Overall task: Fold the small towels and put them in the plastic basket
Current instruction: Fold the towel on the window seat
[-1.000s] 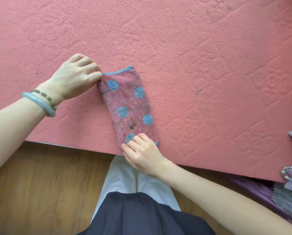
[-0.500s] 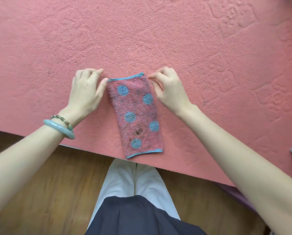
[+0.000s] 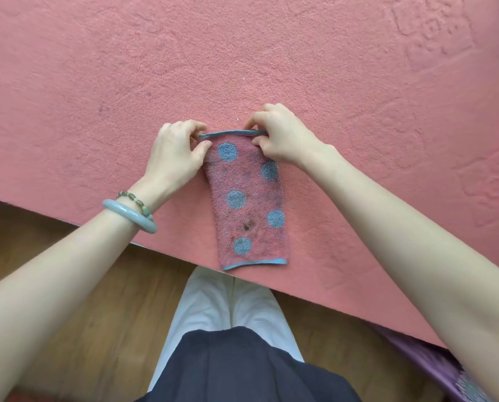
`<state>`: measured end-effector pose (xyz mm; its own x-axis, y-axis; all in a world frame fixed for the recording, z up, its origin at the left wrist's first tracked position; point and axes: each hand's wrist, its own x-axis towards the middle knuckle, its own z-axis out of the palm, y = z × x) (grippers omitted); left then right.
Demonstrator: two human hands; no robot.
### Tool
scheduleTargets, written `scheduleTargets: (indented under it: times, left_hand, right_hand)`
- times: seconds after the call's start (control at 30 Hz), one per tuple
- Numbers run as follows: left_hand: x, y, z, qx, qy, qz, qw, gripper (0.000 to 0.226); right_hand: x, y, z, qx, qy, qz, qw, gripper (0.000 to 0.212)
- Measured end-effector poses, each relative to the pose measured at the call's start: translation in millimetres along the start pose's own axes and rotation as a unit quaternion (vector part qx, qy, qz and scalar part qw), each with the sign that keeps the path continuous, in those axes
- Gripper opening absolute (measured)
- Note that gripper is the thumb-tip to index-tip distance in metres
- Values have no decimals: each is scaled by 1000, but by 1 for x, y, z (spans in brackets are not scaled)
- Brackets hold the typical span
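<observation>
A small pink towel (image 3: 248, 204) with blue dots and blue trim lies as a long narrow strip on the pink-covered table (image 3: 271, 53), its near end at the table's front edge. My left hand (image 3: 177, 153) pinches the far left corner of the towel. My right hand (image 3: 283, 137) pinches the far right corner. The far blue-trimmed edge is lifted slightly between the two hands. No plastic basket is in view.
The table's front edge runs diagonally from left to lower right. Below it are a wooden floor (image 3: 82, 329) and my legs (image 3: 230, 309). A purple cloth (image 3: 434, 367) shows at the lower right corner.
My right hand went from the towel's near end to its far right corner. Both hands have closed on the far corners and raised that edge a little.
</observation>
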<state>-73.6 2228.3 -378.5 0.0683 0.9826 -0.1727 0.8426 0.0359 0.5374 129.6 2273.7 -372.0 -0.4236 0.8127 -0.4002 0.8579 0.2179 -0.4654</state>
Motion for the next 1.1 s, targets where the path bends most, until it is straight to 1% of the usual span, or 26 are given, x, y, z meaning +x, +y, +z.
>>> scheduleTargets:
  times: [0.1, 0.2, 0.33, 0.5, 0.63, 0.77, 0.9, 1.0, 1.1]
  left_hand:
    - [3, 2, -6, -6, -10, 13, 1000, 21]
    - [6, 7, -12, -11, -14, 34, 999, 15]
    - [13, 14, -18, -25, -13, 36, 999, 12]
    - [24, 21, -27, -33, 11, 50, 998, 14]
    - [25, 29, -38, -67, 40, 66, 995, 19]
    - [1, 29, -49, -85, 44, 124, 988, 15]
    - [-44, 20, -52, -73, -1, 218, 973, 9]
    - [-75, 9, -42, -48, -35, 276, 959, 8]
    - [-97, 0, -29, -17, -56, 308, 950, 11]
  right_hand:
    - [4, 0, -5, -4, -12, 8, 1000, 18]
    - [6, -2, -12, 3, -8, 15, 1000, 18]
    - [3, 1, -21, 74, 9, 39, 996, 20]
    - [0, 4, -36, 119, 77, 34, 989, 19]
    - [-9, 3, -45, 149, 147, 24, 978, 18]
    - [-39, -3, -41, 186, 183, 1, 965, 15]
    - [-83, -10, -14, 212, 174, -33, 961, 11]
    - [-114, -12, 12, 169, 162, -72, 970, 14]
    - [-136, -10, 36, 127, 142, -97, 977, 15]
